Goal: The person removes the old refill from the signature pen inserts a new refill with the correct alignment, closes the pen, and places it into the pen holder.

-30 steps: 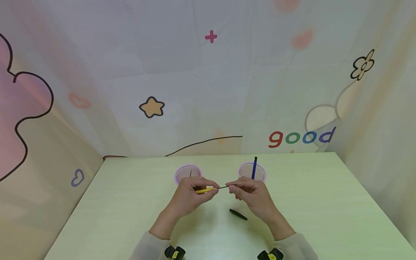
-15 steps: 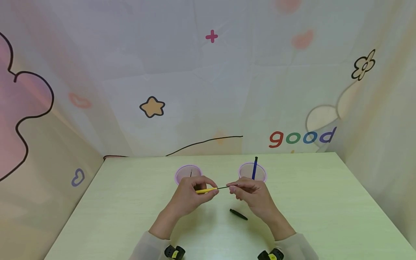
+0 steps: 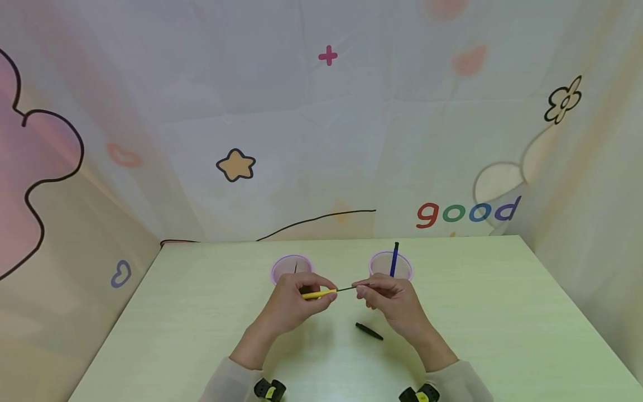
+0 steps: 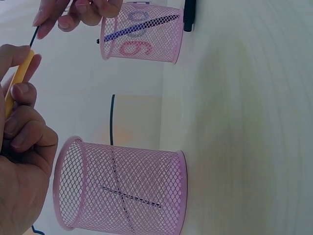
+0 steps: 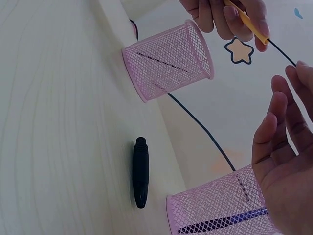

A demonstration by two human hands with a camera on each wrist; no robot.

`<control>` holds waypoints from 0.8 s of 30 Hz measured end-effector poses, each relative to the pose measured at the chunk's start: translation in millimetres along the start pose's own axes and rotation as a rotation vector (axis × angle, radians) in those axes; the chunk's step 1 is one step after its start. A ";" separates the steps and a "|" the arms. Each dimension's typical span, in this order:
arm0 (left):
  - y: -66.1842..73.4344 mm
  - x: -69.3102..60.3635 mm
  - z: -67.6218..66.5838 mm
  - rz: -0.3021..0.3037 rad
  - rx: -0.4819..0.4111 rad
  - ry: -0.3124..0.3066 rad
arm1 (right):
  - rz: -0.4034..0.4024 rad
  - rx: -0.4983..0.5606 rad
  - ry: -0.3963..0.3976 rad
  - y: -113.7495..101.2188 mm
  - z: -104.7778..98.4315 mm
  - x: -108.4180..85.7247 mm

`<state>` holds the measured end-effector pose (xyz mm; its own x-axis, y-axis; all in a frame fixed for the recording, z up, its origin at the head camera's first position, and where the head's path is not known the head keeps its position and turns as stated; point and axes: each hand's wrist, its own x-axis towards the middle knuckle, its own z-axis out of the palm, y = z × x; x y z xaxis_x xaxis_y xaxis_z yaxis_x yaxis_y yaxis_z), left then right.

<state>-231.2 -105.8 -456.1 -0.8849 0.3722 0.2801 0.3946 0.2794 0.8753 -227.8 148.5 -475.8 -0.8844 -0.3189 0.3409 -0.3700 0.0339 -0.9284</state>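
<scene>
My left hand [image 3: 293, 301] holds a yellow pen barrel [image 3: 317, 294] between thumb and fingers, above the table. A thin dark pen refill [image 5: 281, 51] sticks out of the barrel's right end. My right hand [image 3: 394, 301] pinches the refill's other end between thumb and index finger. In the right wrist view, the other fingers of that hand [image 5: 288, 161] are loosely bent. How far the refill reaches inside the barrel is hidden. A black tapered pen part [image 3: 369, 331] lies on the table below my right hand.
Behind my left hand stands a pink mesh cup [image 3: 291, 256] with a thin dark refill [image 4: 129, 197] in it. A second mesh cup [image 3: 370, 267] behind my right hand holds a blue pen barrel [image 3: 393, 262]. The pale table [image 3: 176, 324] ends at a printed cloth [image 3: 281, 111].
My right hand has shifted very slightly to the right, and a little more of the refill shows between the hands. My left hand and the yellow barrel stay about where they were.
</scene>
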 end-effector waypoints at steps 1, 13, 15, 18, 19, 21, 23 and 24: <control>-0.2 0.0 0.1 0.001 0.002 0.001 | 0.006 0.001 0.003 -0.1 -0.2 0.1; -0.5 -0.1 0.3 0.042 0.014 0.008 | 0.049 -0.028 0.027 -4.3 -0.3 -0.9; -0.6 -0.4 0.3 0.036 0.016 0.010 | 0.053 -0.036 0.032 -4.7 -0.2 -1.1; -1.0 -0.4 0.2 0.026 0.020 0.014 | 0.050 -0.045 0.037 -4.9 -0.4 -1.0; -1.1 -0.4 0.2 0.024 0.021 0.014 | 0.050 -0.045 0.040 -4.8 -0.6 -0.9; -1.4 -0.3 0.2 0.024 0.024 0.012 | 0.049 -0.045 0.045 -4.9 -0.8 -0.8; -1.6 -0.3 0.0 0.029 0.028 0.011 | 0.050 -0.045 0.051 -5.1 -0.9 -0.8; -1.7 -0.2 0.0 0.033 0.028 0.009 | 0.055 -0.043 0.055 -5.0 -1.0 -0.7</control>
<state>-231.8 -106.4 -457.6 -0.8734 0.3738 0.3123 0.4304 0.2920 0.8541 -225.6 149.5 -471.2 -0.9176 -0.2633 0.2978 -0.3309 0.0910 -0.9393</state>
